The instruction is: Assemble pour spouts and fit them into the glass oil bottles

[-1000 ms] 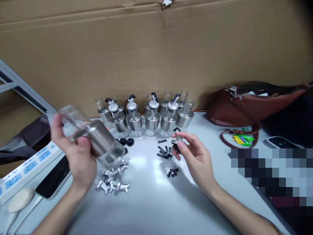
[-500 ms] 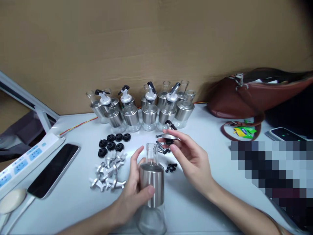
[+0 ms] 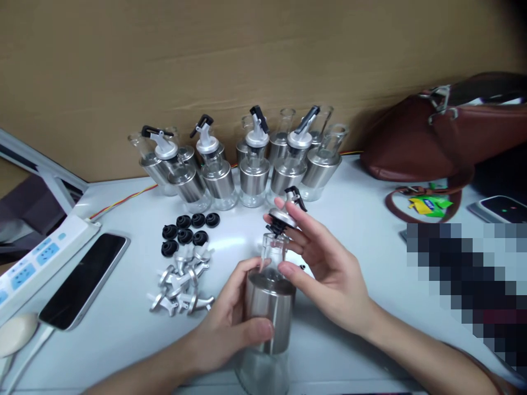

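Observation:
My left hand [image 3: 239, 312] is wrapped round the metal sleeve of a glass bottle [image 3: 272, 318] near the front edge of the table. The bottle's open neck points up. Between the fingers of my right hand [image 3: 329, 269] is a silver pourer spout [image 3: 284, 216] with a black flip lid and a black ribbed stopper. Its stopper is at the mouth of the bottle, tilted; I cannot tell whether it has entered. My right thumb is at the bottle's neck. Left of the bottle lie several black rubber stoppers [image 3: 185, 236] and a heap of silver spout pieces [image 3: 181, 282].
Several bottles with metal sleeves [image 3: 255, 175] stand at the back, some with pourers fitted. A power strip [image 3: 41, 263] and a phone [image 3: 84, 282] lie on the left. At the right are a brown handbag [image 3: 420, 137] and a green-yellow packet [image 3: 430, 206].
My right hand has brought the pourer spout from beside the bottle to over its mouth and tilted it. The bottle appears slightly farther right, and the view has shifted too.

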`<state>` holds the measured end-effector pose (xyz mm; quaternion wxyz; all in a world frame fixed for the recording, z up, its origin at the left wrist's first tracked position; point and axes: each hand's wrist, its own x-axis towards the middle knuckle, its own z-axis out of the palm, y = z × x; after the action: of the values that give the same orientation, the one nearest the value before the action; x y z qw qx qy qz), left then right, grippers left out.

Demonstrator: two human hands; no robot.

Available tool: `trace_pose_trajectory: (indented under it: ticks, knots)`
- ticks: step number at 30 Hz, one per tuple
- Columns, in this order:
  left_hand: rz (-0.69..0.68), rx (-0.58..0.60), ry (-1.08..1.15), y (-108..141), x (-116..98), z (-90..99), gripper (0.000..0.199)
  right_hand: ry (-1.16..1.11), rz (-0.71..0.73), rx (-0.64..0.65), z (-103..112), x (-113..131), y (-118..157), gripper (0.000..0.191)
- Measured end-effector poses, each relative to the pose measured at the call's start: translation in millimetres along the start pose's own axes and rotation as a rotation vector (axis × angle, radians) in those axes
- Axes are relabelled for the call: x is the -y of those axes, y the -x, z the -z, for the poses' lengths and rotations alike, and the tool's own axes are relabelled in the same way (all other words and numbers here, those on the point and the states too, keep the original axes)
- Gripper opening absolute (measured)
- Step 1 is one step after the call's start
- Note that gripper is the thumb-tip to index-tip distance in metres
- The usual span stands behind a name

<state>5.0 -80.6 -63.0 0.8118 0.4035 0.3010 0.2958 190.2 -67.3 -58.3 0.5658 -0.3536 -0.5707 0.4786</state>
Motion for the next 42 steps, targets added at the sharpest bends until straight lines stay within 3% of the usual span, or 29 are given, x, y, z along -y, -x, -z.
trace_pose_trajectory:
  ticks: [5, 11, 14, 19, 26, 29, 32, 36, 42]
  knots:
    - [-0.034, 0.037, -0.037, 0, -1, 3.9, 0.061, -0.049, -0.036, -0.014, 0, 6, -3, 0.051]
    - [-0.061, 0.069, -0.094, 3, 8, 1.8, 0.075, -0.15, -0.14, -0.017, 2, 12, -8, 0.039]
    - [-0.125, 0.03, -0.108, 2, 9, -3.8, 0.085, -0.188, -0.193, -0.03, 1, 14, -9, 0.044]
    - [-0.116, -0.028, -0.081, 0, 13, -11.8, 0.092, -0.266, -0.249, -0.072, -1, 13, -10, 0.042]
    - [-0.051, -0.08, -0.018, -6, 23, -6.3, 0.108, -0.172, -0.184, -0.157, 1, 12, -13, 0.037]
    - [0.024, -0.015, -0.094, -5, 20, -5.1, 0.089, -0.13, -0.161, -0.182, 3, 13, -13, 0.037]
    - [-0.003, 0.003, -0.203, -2, 18, -8.2, 0.073, -0.135, -0.166, -0.094, 3, 13, -11, 0.041]
    - [-0.026, 0.022, -0.239, 0, 18, -12.1, 0.066, -0.213, -0.168, 0.014, 0, 12, -9, 0.054]
    - [-0.031, 0.061, -0.214, 0, 22, -12.4, 0.069, -0.267, -0.224, -0.016, 2, 14, -11, 0.043]
